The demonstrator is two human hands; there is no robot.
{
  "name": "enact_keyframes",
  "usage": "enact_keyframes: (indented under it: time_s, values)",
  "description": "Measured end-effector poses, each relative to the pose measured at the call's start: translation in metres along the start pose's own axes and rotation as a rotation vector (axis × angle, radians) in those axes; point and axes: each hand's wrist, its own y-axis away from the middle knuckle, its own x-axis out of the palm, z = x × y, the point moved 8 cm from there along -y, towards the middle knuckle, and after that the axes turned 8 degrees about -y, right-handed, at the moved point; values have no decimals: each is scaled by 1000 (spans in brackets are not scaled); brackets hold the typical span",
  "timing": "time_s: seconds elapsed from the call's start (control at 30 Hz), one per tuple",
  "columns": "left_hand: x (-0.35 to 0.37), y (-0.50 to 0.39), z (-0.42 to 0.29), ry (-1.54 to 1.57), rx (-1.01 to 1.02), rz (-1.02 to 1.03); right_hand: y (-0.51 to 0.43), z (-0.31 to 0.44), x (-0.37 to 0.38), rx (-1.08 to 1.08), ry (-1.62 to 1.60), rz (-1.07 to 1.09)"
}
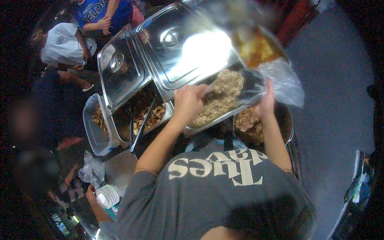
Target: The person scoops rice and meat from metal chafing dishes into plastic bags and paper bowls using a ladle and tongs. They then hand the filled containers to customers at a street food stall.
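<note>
My left hand (189,100) is closed with its fingertips at the near left part of a metal pan (207,123) of pale, lumpy food (229,87); a handle or utensil seems pinched in it, but blur hides what it is. On the right, my right hand (267,99) holds the gathered part of a clear plastic bag (283,82), whose loose end spreads out to the right. Below that hand stands a round pot (291,129) with browned food in it. A steel lid (171,66) lies over the far part of the pan and throws a strong glare.
Left of the pan, tongs (144,126) rest in another pan of chopped food, partly under a lid (120,66). A plastic tub (93,132) stands beside it. Yellow-orange food (255,49) lies at the back right. Another person's hand (94,201) is by stacked white cups (108,196). People stand opposite.
</note>
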Motion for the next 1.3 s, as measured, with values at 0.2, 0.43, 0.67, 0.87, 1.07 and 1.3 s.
enact_keyframes:
  time_s: [0.2,0.43,0.67,0.87,1.07,1.3]
  values:
    - [-51,9,-40,-201,304,-475,-3,-51,15,344,-78,115]
    - [-75,27,-23,-229,332,-521,-2,-62,13,414,-175,148]
    - [-42,24,-27,-247,307,-403,2,-68,22,396,-153,242]
    - [-35,35,-38,-182,370,-342,5,-59,13,331,-136,127]
    - [-17,48,11,-235,12,-192,7,-17,-4,158,-57,0]
    - [84,26,31,-447,-14,188,1,-2,-15,130,-110,8]
